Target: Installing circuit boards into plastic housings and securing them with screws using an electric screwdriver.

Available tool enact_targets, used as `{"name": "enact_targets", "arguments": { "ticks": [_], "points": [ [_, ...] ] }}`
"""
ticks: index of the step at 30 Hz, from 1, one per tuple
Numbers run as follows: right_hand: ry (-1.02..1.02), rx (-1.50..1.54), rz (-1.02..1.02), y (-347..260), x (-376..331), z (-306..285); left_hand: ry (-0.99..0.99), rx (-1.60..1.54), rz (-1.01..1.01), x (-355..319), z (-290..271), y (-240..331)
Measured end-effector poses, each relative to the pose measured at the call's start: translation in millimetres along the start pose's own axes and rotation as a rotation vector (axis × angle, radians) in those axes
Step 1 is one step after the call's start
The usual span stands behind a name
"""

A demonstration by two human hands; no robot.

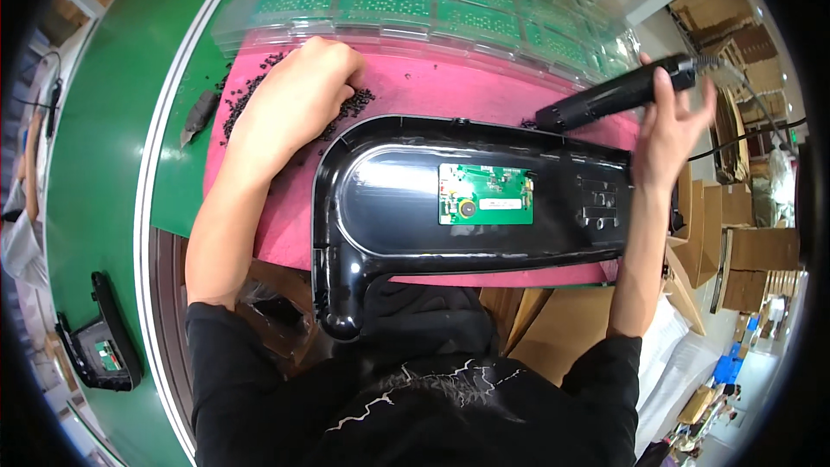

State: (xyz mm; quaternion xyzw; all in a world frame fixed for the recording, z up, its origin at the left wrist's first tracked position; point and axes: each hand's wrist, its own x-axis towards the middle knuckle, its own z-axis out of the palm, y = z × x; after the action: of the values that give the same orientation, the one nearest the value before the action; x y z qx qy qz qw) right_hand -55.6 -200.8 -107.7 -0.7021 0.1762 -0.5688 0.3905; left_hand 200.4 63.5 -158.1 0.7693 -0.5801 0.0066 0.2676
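My left hand (316,91) is closed, its fingertips hidden, down in a spread of small black screws (354,104) on a pink mat. I cannot make out what is between the fingers. My right hand (670,125) holds the back end of a black electric screwdriver (605,99), slightly blurred. The tool is tilted, its front end low over the mat beside a few small dark pieces. Between my arms lies a long black plastic housing (389,233), open side up, with a bend at its lower left. A green circuit board (487,195) sits inside it.
Clear plastic trays with green circuit boards (385,4) stand along the far side. A dark pouch-like piece (201,117) lies left of the screws. Another black housing with a board (104,350) is on the green surface (104,164). Cardboard boxes (761,246) stack at right; a cable (752,134) trails there.
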Motion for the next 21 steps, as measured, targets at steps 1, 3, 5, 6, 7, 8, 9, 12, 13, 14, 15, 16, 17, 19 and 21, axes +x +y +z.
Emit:
{"name": "enact_targets", "arguments": {
  "ticks": [1, 3, 5, 6, 7, 8, 9, 12, 13, 14, 15, 16, 17, 19, 21],
  "points": [
    [-0.068, 0.107, 0.045, -7.5, -4.6, 14.3, -0.005, -0.006, 0.013, 1.1, 0.5, -1.4],
    [-0.247, 0.350, 0.385, -12.3, -13.8, 33.1, -0.026, -0.026, -0.015, 5.4, 1.4, -2.8],
    [-0.330, 0.487, 0.525, -12.8, -8.7, 38.9, 0.021, -0.030, 0.006, 6.6, 3.0, -2.2],
    [-0.287, 0.480, 0.482, -14.0, -9.6, 42.9, 0.068, -0.033, 0.021, 6.8, 3.1, -2.0],
    [-0.290, 0.478, 0.483, -16.4, -10.4, 45.4, 0.069, -0.035, 0.018, 7.5, 2.0, 1.8],
    [-0.279, 0.598, 0.407, -22.1, -11.2, 46.7, 0.076, -0.127, 0.050, 9.9, -1.6, 9.6],
    [-0.266, 0.717, 0.331, -28.0, -12.0, 47.5, 0.082, -0.218, 0.081, 11.8, -3.1, 16.9],
    [-0.207, 0.975, 0.355, -46.8, -21.7, 49.2, 0.016, -0.610, 0.060, 10.0, -1.8, 41.0],
    [-0.235, 1.081, 0.375, -51.3, -25.3, 51.0, 0.043, -0.661, 0.147, 8.2, 0.7, 44.8],
    [-0.257, 1.129, 0.391, -55.1, -29.5, 54.6, 0.054, -0.746, 0.164, 5.2, 2.9, 49.4],
    [-0.257, 1.136, 0.395, -57.8, -34.3, 58.7, 0.065, -0.831, 0.181, 2.4, 5.5, 53.4],
    [-0.259, 1.152, 0.402, -59.6, -38.5, 61.4, 0.094, -0.895, 0.230, 2.0, 12.7, 55.2],
    [-0.260, 1.166, 0.409, -60.8, -41.9, 63.1, 0.096, -0.896, 0.254, 1.5, 11.3, 57.9],
    [-0.248, 1.157, 0.414, -62.8, -46.4, 64.5, 0.144, -0.847, 0.377, 2.3, 13.4, 55.8],
    [-0.202, 1.190, 0.420, -67.5, -50.9, 66.7, 0.137, -0.870, 0.381, 0.1, 13.0, 55.8]
  ]
}}
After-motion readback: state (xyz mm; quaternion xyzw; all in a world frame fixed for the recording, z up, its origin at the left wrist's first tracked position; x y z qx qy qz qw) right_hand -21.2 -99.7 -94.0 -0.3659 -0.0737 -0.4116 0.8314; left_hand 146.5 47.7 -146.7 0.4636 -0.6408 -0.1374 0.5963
